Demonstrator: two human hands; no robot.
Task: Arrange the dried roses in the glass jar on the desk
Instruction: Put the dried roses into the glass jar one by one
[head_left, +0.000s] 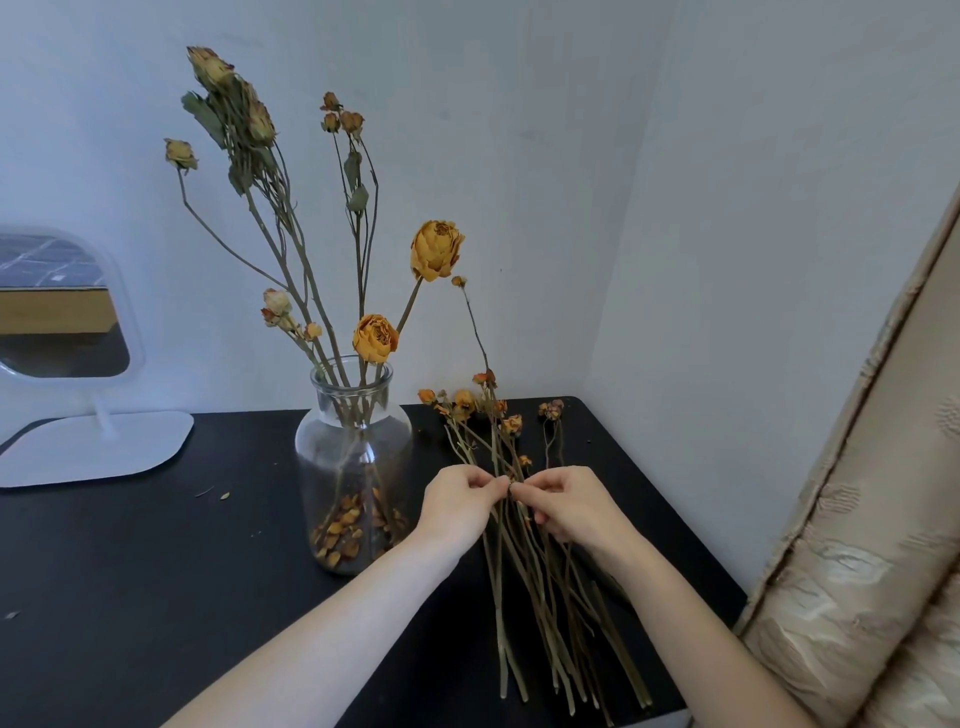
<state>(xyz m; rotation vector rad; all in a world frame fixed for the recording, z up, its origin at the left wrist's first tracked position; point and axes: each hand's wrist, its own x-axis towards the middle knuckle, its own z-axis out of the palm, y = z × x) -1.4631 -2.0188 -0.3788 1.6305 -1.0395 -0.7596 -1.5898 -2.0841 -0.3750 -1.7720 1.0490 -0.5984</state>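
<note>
A clear glass jar (353, 457) stands on the black desk (156, 571) with several dried yellow roses (375, 338) upright in it and loose petals at its bottom. To its right a bundle of dried roses (524, 582) lies flat, heads toward the wall. My left hand (457, 501) and my right hand (569, 501) meet over the bundle's upper part, each pinching thin stems between thumb and fingers. One thin stem with a small bud (458, 281) rises from the bundle toward the wall.
A white standing mirror (67, 364) sits at the desk's back left. White walls form a corner behind the desk. A beige patterned curtain (857, 571) hangs along the right edge. A few petal scraps (224, 495) lie left of the jar.
</note>
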